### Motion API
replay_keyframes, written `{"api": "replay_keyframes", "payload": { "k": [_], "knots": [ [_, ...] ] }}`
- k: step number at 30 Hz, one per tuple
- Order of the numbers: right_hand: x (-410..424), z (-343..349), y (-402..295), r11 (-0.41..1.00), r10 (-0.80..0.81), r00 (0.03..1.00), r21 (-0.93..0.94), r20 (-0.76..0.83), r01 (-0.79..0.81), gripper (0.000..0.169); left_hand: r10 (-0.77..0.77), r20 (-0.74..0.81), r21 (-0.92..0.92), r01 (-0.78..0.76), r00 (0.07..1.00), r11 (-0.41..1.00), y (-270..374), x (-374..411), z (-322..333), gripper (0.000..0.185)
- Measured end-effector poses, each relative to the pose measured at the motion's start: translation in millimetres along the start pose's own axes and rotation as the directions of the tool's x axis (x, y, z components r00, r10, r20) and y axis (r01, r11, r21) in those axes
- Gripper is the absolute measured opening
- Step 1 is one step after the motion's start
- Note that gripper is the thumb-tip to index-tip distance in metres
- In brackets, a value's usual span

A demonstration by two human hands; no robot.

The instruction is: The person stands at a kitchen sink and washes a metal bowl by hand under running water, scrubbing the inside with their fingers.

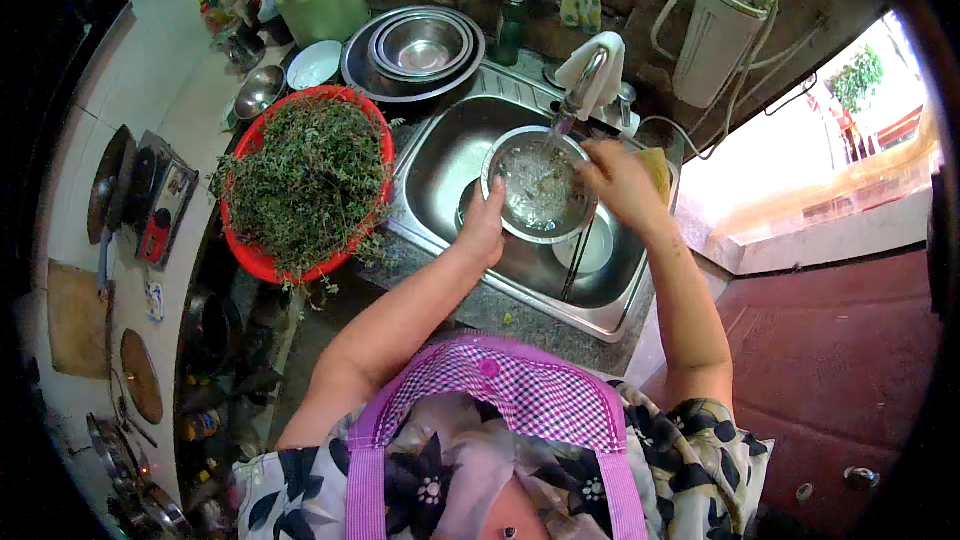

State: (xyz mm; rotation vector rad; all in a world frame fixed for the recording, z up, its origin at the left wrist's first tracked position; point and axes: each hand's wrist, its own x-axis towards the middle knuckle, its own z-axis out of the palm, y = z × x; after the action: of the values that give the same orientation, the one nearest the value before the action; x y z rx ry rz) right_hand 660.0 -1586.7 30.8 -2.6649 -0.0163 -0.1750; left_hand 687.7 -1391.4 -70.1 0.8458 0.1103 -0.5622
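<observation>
My left hand grips the left side of a round stainless steel bowl, its thumb over the rim. The bowl is held above the sink, under the running faucet. Water churns inside it, with small greenish-brown bits afloat. At the bowl's right rim is my right hand, fingers bent and slightly blurred; whether they pinch anything is unclear. Below, a white bowl lies in the sink, partly hidden by the steel one. A white cloth drapes over the faucet.
Left of the sink stands a red basin heaped with leafy green herbs. Nested steel bowls, a white bowl and a green bottle are behind. A yellowish sponge or cloth rests on the sink's right edge.
</observation>
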Motion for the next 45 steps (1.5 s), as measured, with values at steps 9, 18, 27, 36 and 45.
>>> {"api": "replay_keyframes", "payload": {
  "k": [9, 18, 27, 36, 45],
  "knots": [
    [-13.5, 73.8, -8.6, 0.992, -0.07, 0.954, -0.077, 0.291, 0.096, 0.04, -0.084, 0.03, -0.049, 0.086, 0.996, 0.995, -8.7, -8.5, 3.2, 0.043],
    [-17.9, 65.5, -20.8, 0.998, 0.056, 0.987, -0.035, 0.153, -0.052, 0.035, -0.149, 0.056, -0.053, 0.152, 0.987, 0.987, -13.5, -13.3, 7.4, 0.043],
    [-27.5, 79.7, -2.9, 0.925, -0.369, 0.893, 0.008, 0.258, 0.379, 0.035, -0.101, 0.079, -0.039, 0.104, 0.992, 0.994, -12.5, -7.5, 5.6, 0.045],
    [-26.0, 54.7, -17.2, 0.947, -0.305, 0.911, 0.193, 0.279, 0.259, 0.037, -0.091, 0.081, -0.037, 0.094, 0.993, 0.995, -12.0, -6.8, -2.9, 0.045],
    [1.2, 64.2, -17.7, 0.966, -0.258, 0.962, -0.008, -0.088, 0.259, 0.03, -0.117, 0.048, -0.001, 0.117, 0.992, 0.993, -1.6, -14.3, 0.7, 0.043]
  ]
}}
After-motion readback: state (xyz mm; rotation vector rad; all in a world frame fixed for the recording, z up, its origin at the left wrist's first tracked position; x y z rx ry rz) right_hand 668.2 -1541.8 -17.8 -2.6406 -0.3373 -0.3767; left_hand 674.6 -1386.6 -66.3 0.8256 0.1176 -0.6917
